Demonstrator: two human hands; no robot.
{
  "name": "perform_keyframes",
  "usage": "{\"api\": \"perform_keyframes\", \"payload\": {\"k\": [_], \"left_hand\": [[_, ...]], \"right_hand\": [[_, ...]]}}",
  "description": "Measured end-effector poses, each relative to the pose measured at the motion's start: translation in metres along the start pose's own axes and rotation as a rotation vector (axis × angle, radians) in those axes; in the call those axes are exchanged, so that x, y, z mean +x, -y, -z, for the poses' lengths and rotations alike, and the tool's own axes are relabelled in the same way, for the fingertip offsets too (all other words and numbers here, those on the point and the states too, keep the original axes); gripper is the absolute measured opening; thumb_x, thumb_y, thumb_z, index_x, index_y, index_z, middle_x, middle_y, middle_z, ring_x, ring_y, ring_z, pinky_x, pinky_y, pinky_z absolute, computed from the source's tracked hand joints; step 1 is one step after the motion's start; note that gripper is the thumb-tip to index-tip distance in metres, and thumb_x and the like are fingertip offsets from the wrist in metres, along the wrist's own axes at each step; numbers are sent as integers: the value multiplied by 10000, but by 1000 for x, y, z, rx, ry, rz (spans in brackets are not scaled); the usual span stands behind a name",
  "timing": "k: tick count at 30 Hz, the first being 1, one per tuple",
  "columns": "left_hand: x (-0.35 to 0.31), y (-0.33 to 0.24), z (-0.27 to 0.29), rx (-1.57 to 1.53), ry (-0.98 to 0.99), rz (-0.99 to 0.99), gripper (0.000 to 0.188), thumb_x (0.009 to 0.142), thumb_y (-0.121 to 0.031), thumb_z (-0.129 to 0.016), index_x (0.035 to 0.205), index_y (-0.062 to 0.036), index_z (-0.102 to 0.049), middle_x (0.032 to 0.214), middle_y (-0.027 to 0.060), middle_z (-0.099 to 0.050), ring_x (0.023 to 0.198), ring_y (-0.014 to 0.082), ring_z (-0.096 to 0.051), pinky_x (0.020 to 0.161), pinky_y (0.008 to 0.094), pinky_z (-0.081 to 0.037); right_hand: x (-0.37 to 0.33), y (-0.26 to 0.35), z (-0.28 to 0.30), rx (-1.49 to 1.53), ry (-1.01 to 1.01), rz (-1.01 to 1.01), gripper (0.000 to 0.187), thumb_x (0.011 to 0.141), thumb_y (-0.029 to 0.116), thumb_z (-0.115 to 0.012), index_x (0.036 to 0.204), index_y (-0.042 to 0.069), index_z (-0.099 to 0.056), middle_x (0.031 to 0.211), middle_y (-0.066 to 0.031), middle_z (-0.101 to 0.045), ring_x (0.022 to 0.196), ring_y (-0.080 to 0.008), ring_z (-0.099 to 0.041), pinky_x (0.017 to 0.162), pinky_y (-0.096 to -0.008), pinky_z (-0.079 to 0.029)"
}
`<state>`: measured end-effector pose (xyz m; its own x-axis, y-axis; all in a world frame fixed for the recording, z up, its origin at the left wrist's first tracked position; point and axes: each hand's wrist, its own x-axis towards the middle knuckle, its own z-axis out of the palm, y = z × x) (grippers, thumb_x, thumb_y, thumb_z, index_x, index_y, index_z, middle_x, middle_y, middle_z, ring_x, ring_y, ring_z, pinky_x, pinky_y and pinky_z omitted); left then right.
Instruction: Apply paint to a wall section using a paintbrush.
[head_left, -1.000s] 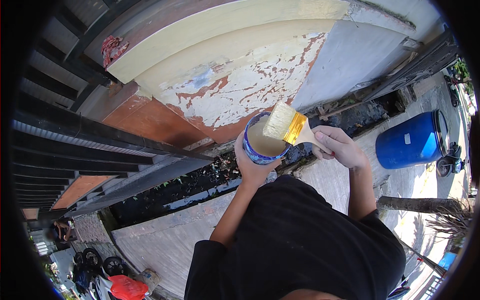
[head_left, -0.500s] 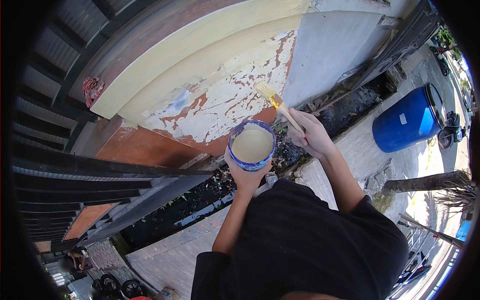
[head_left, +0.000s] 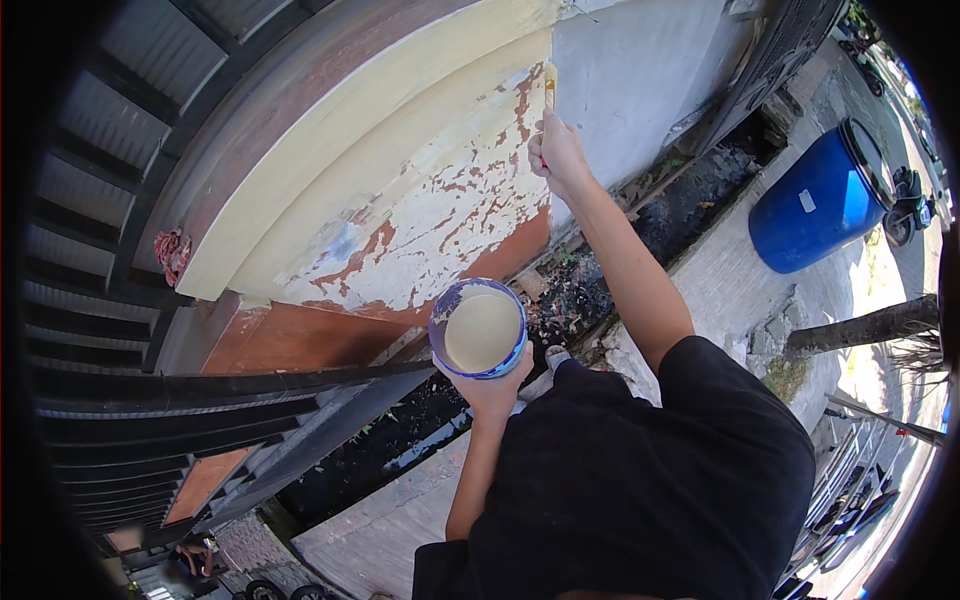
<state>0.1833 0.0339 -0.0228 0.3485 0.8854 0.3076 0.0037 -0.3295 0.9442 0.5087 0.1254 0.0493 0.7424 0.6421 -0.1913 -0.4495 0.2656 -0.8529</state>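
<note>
My left hand (head_left: 492, 392) is closed round the underside and side of a paint can (head_left: 440, 350), blue and purple with drips on its rim. Cream paint (head_left: 484, 332) lies inside it. With my arm stretched forward, my right hand (head_left: 561, 158) grips a paintbrush (head_left: 549, 95) by its handle. The bristles touch or nearly touch the wall (head_left: 450, 190), at the upright edge where its cream, peeling part meets a grey-white part (head_left: 630, 90). Patches of bare red-brown show through the flaked paint.
Between the wall and the concrete path runs a dark drainage ditch (head_left: 680, 215) with litter. A blue barrel (head_left: 810, 205) stands at right, near a tree trunk (head_left: 865, 327). Dark metal bars (head_left: 110, 275) line the left side. A red-and-white cloth (head_left: 172, 257) hangs on the ledge's end.
My right hand has moved up and forward, taking the brush from above the can's right side to the wall's edge. The can sits slightly lower and farther left in view.
</note>
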Motion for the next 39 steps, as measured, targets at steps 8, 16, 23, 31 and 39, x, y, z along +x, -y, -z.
{"api": "perform_keyframes", "payload": {"k": [8, 16, 23, 31, 39], "left_hand": [[-3, 1, 5, 36, 19, 52, 1208, 636, -162, -996, 1542, -8, -212, 1503, 194, -450, 1386, 293, -500, 1183, 450, -377], [-5, 2, 6, -43, 17, 115, 1194, 645, -109, -980, 1560, -25, -218, 1511, 174, -469, 1382, 279, -512, 1188, 442, -389], [-7, -5, 6, 6, 46, 58, 1181, 644, -123, -987, 1536, -5, -223, 1490, 195, -476, 1369, 288, -521, 1175, 448, -392], [-6, -6, 12, 5, 36, 71, 1168, 649, -125, -981, 1527, -3, -219, 1491, 197, -464, 1366, 291, -521, 1172, 453, -393], [-7, 4, 12, -7, 50, 79, 1175, 646, -141, -980, 1536, -17, -221, 1500, 192, -451, 1381, 295, -507, 1171, 452, -395]], "right_hand": [[33, 1, -27, 76, -126, 40, 342, 1130, 376, -387, 1062, 46, -440, 575, 0, -366, 389, -140, -331, 373, -318, -225], [-19, -46, -55, -45, 9, -91, 395, 1140, 412, -367, 1055, 42, -476, 597, 9, -412, 387, -124, -370, 354, -316, -279], [36, -9, -25, 80, -200, 50, 374, 1138, 402, -391, 1057, 44, -466, 563, 23, -354, 371, -115, -300, 365, -315, -236], [-11, -50, -48, -62, -35, -41, 329, 1134, 388, -403, 1024, 84, -464, 558, 38, -339, 374, -101, -300, 364, -310, -241], [28, -20, -28, -8, -263, 90, 369, 1139, 382, -373, 971, 63, -456, 580, 18, -371, 399, -110, -340, 372, -311, -260]]}}
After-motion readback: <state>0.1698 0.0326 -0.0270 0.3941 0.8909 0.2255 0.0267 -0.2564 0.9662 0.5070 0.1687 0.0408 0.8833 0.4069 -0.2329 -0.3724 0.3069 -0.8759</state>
